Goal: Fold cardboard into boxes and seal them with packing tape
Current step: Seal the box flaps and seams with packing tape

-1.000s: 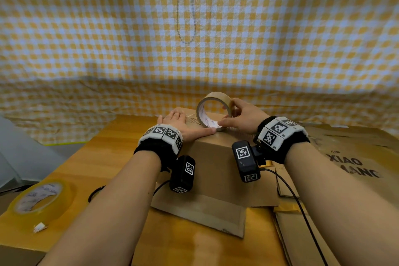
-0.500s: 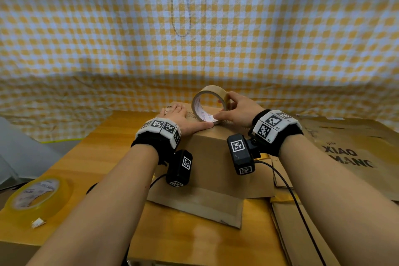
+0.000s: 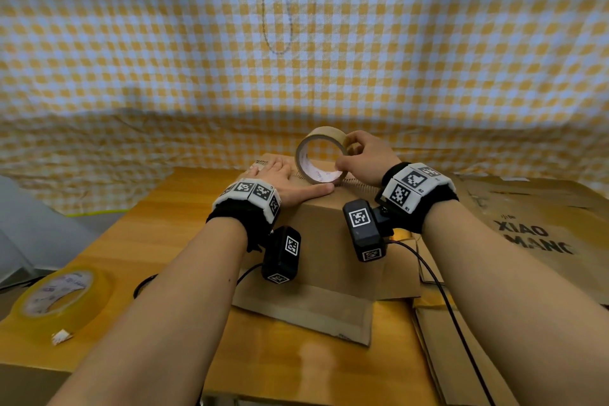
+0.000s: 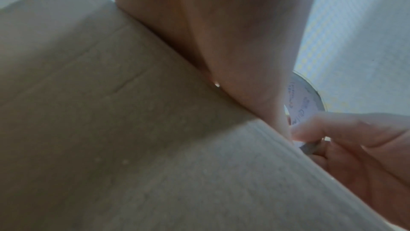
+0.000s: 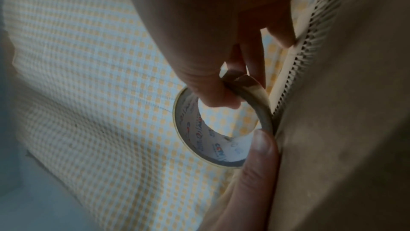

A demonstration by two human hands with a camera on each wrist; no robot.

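Note:
A folded brown cardboard box [image 3: 324, 241] stands on the wooden table [image 3: 138, 241], one flap spread out towards me. My left hand [image 3: 283, 180] lies flat on the box top, fingers straight, thumb along the near edge. My right hand [image 3: 359, 158] grips a roll of brown packing tape [image 3: 321, 155] that stands on edge on the box top, thumb inside the core, fingers over the rim. In the right wrist view the roll [image 5: 221, 129] touches the corrugated flap edge [image 5: 295, 70]. In the left wrist view my palm [image 4: 221, 33] presses the cardboard [image 4: 111, 129].
A roll of clear yellowish tape [image 3: 56, 293] lies at the table's left front corner. Flat printed cardboard sheets [image 3: 540, 227] are stacked to the right. A yellow checked cloth [image 3: 296, 43] hangs behind. Black cables [image 3: 441, 290] trail from the wrist cameras.
The hands and tape roll keep nearly the same pose on the box top. The head view has shifted slightly, so everything sits a little higher and further left in the frame.

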